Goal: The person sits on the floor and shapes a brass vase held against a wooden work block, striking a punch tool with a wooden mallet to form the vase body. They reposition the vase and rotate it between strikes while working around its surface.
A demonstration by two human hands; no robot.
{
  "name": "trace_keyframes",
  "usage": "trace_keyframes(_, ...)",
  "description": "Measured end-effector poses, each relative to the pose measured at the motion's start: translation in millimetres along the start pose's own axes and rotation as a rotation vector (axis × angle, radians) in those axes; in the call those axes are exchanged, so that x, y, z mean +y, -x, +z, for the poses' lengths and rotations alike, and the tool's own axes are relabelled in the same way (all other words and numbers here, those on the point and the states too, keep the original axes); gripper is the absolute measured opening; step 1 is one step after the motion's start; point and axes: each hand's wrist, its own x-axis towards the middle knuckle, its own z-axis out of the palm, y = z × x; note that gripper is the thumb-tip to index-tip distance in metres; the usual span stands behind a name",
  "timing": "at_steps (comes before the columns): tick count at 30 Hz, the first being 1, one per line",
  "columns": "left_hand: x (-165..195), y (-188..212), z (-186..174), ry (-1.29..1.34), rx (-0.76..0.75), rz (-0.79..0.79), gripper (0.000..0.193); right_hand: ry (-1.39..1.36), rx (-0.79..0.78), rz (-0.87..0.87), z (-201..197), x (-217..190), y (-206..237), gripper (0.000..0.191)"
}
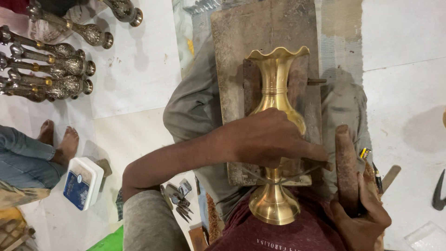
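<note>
**Brass vase pinned on the lap board**

The brass vase [275,100] lies along a worn wooden board [232,60] across the person's lap. The left hand [269,137] presses closed over its belly, fingers pinching a thin tool whose tip I can't make out. The right hand [360,216] is clamped round a wooden mallet [346,162]. A misjudged blow could roll or dent the vase. A small white box [83,182] sits shut on the floor, contents unseen.

Worn wooden board [232,56] — brass vase [275,100] atop
</note>
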Motion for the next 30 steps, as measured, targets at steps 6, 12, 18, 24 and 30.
trace_keyframes(6,4.0,-16.2,-13.2,-0.018,-0.151,0.028,0.073,0.15,0.148,-0.184,0.1,20.1,19.4,0.057)
trace_keyframes(12,6.8,-6.0,-10.7,0.012,-0.108,-0.033,0.052,0.295,0.152,-0.212,-10.2,33.2,20.9,0.027)
trace_keyframes(18,17.9,18.7,-0.7,0.082,0.216,-0.076,0.057,0.197,0.041,-0.153,-32.4,4.1,4.8,0.025)
trace_keyframes(24,31.0,35.7,2.9,0.147,0.425,-0.134,0.06,0.449,-0.223,-0.807,-71.7,25.3,-61.5,0.039)
trace_keyframes(30,42.9,44.1,9.8,0.2,0.554,-0.165,0.064,0.723,-0.543,-1.142,-115.9,54.9,-107.5,0.045)
